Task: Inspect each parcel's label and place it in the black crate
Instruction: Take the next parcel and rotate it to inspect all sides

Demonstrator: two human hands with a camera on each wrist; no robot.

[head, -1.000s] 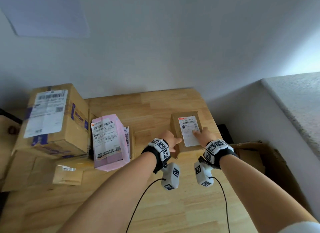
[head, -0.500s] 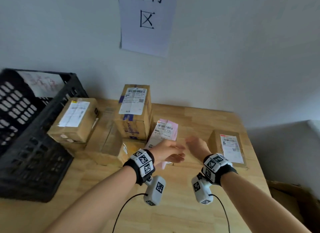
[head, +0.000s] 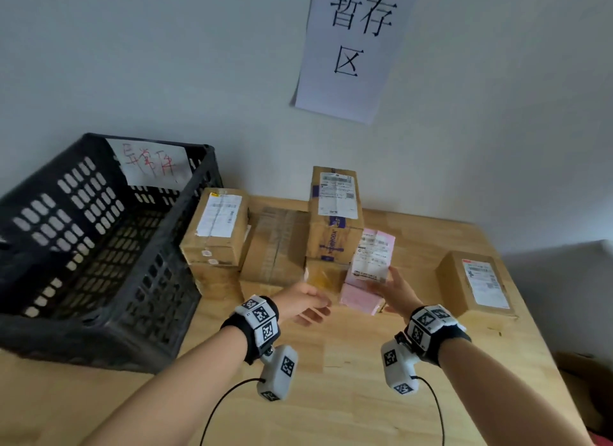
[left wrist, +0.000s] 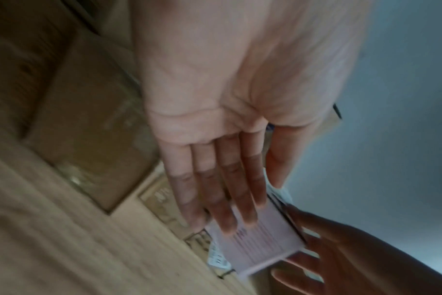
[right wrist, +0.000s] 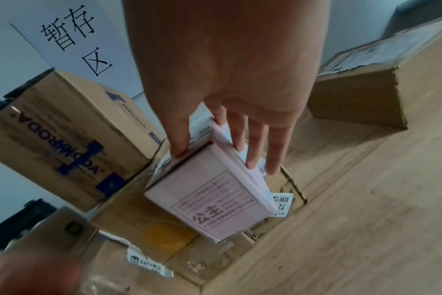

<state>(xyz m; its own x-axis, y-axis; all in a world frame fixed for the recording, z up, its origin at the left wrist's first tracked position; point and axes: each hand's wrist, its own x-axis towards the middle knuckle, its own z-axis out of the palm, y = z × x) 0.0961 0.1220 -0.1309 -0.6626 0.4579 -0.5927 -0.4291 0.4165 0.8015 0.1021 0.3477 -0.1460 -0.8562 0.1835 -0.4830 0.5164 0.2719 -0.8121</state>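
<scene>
We see the right hand (right wrist: 222,65) pinching the pink parcel (right wrist: 209,201) thumb-against-fingers, tilted over the flat cardboard boxes (head: 275,246), left hand (left wrist: 209,111) flat-fingered and empty beside it, black crate (head: 99,246) at the table's (head: 348,396) left edge.
</scene>
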